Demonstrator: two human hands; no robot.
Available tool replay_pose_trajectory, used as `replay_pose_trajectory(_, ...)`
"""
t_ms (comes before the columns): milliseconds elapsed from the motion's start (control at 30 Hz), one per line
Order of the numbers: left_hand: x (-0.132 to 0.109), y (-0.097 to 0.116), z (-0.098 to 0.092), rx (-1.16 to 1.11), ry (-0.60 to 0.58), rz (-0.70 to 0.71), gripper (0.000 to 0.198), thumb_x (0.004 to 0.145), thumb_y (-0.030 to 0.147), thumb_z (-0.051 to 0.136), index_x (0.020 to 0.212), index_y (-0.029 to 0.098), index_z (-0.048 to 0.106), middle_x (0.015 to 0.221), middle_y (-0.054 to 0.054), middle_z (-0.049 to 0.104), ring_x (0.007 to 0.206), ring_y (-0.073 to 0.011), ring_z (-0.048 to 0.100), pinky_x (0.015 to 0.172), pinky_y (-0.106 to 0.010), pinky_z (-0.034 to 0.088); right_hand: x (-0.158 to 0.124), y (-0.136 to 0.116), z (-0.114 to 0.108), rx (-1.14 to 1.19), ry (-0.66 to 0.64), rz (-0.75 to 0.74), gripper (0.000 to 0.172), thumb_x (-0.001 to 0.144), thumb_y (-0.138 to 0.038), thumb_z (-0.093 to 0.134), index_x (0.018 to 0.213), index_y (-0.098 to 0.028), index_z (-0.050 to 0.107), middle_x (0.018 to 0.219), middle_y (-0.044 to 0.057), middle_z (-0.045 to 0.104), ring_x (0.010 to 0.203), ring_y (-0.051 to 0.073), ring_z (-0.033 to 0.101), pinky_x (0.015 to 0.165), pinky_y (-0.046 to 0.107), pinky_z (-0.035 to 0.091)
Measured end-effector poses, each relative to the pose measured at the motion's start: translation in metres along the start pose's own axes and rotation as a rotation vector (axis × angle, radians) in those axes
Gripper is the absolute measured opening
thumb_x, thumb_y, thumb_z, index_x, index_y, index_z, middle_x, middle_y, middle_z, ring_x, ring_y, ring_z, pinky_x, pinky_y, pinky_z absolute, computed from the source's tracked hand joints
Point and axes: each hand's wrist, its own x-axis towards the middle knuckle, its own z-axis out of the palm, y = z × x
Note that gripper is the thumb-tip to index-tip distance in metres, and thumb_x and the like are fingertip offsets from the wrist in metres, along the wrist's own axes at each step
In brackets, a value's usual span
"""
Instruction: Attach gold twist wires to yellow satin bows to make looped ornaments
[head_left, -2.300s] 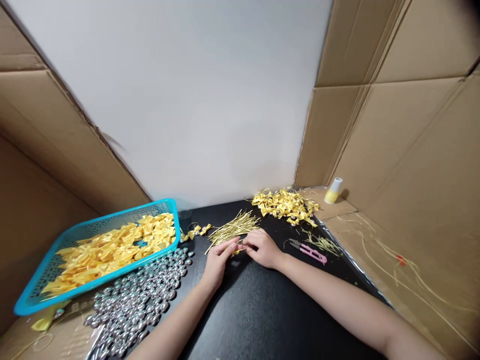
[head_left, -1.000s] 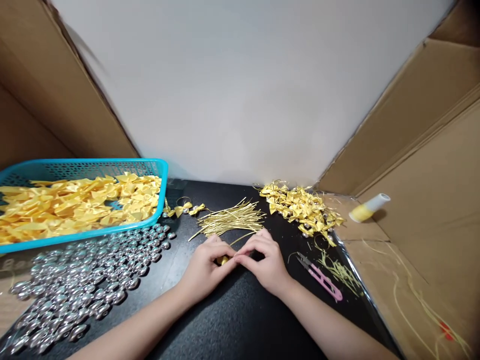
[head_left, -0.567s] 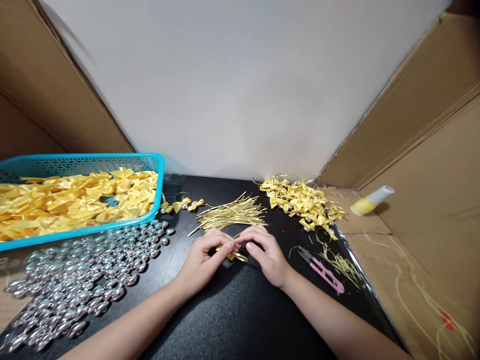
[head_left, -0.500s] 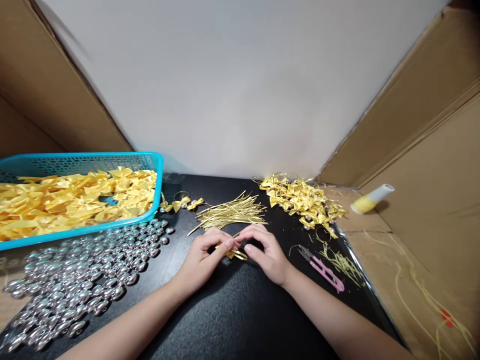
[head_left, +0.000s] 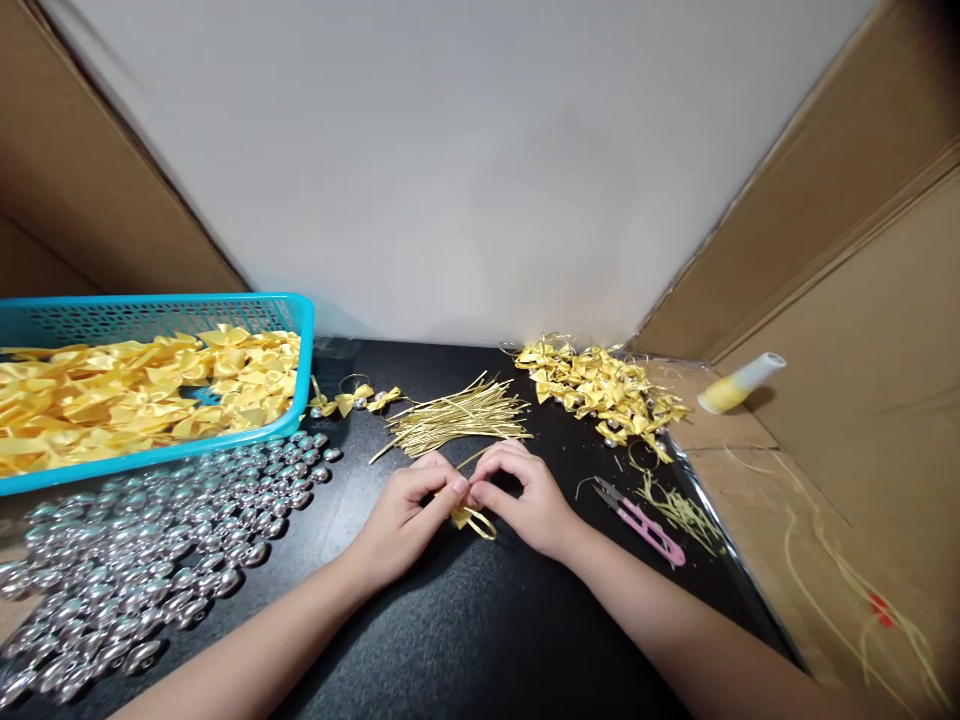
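Observation:
My left hand [head_left: 417,508] pinches a yellow ribbon bow [head_left: 463,517] between thumb and fingers; part of the bow is hidden behind the thumb. My right hand [head_left: 526,498] meets it fingertip to fingertip, its thumb and forefinger closed on a gold cord [head_left: 471,459] that sticks up between the hands. A looped end hangs below the fingers. Just beyond my hands lies a bundle of cut gold cords [head_left: 457,415]. Whether a bead is inside the grip is hidden.
A blue basket [head_left: 306,370] of yellow bows stands at left, with many silver beads [head_left: 187,540] before it. A pile of beaded bows [head_left: 600,385] lies back right. Pink thread snips [head_left: 646,530], cord scraps [head_left: 686,515] and a cone spool [head_left: 742,384] are at right.
My right thumb has moved left against my left fingertips, closing the small gap. The looped end now hangs lower and shows more. The camera view has shifted slightly.

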Motion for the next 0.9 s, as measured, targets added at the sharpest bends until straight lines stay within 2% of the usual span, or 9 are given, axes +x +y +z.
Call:
replay_pose_trajectory(200,-0.0009,0.0011,-0.0002,-0.017,0.023,-0.038,0.034,0.091,0.033,0.049,0.065,0.016,0.064,0.063,-0.001,0.057,0.062,-0.0132,0.052,0.06,-0.024,0.04,-0.0007,-0.0054,-0.002,-0.08,-0.079,-0.113,0.011,0.079,-0.011,0.058,0.075,-0.021,0.053,0.083,0.001,0.06,0.087,0.017,0.055,0.082,0.033,0.04)
replay_pose_trajectory(400,0.0007,0.0036,-0.0001,-0.084,0.04,-0.12,0.03,0.088,0.033,0.05,0.064,0.016,0.058,0.063,0.0,0.057,0.059,-0.0122,0.05,0.059,-0.023,0.039,-0.0024,-0.0046,-0.001,-0.099,-0.098,-0.099,0.011,0.083,-0.02,0.06,0.076,-0.022,0.051,0.087,0.002,0.058,0.092,0.018,0.053,0.084,0.033,0.043)
replay_pose_trajectory(533,0.003,0.0031,-0.0011,-0.119,0.033,-0.129,0.03,0.087,0.033,0.049,0.064,0.016,0.058,0.066,-0.002,0.06,0.064,-0.0139,0.054,0.063,-0.025,0.042,-0.0031,-0.0035,0.0001,-0.119,-0.01,-0.076,0.011,0.086,-0.022,0.058,0.078,-0.022,0.052,0.089,0.003,0.058,0.092,0.018,0.054,0.085,0.034,0.043)
replay_pose_trajectory(733,0.0033,0.0008,-0.0014,-0.127,0.009,-0.162,0.026,0.087,0.031,0.051,0.068,0.016,0.061,0.069,-0.002,0.064,0.068,-0.0148,0.057,0.066,-0.026,0.043,-0.0051,-0.0039,0.0027,-0.165,0.138,-0.133,0.011,0.089,-0.019,0.054,0.079,-0.022,0.05,0.084,0.003,0.058,0.087,0.018,0.055,0.079,0.033,0.044)
replay_pose_trajectory(900,0.003,0.0011,-0.0008,-0.159,0.013,-0.213,0.027,0.087,0.033,0.053,0.07,0.015,0.063,0.067,-0.003,0.068,0.064,-0.0144,0.059,0.065,-0.026,0.045,-0.0066,-0.0036,0.0033,-0.229,0.161,-0.18,0.01,0.09,-0.018,0.054,0.081,-0.022,0.05,0.084,0.003,0.058,0.087,0.018,0.055,0.078,0.034,0.044)
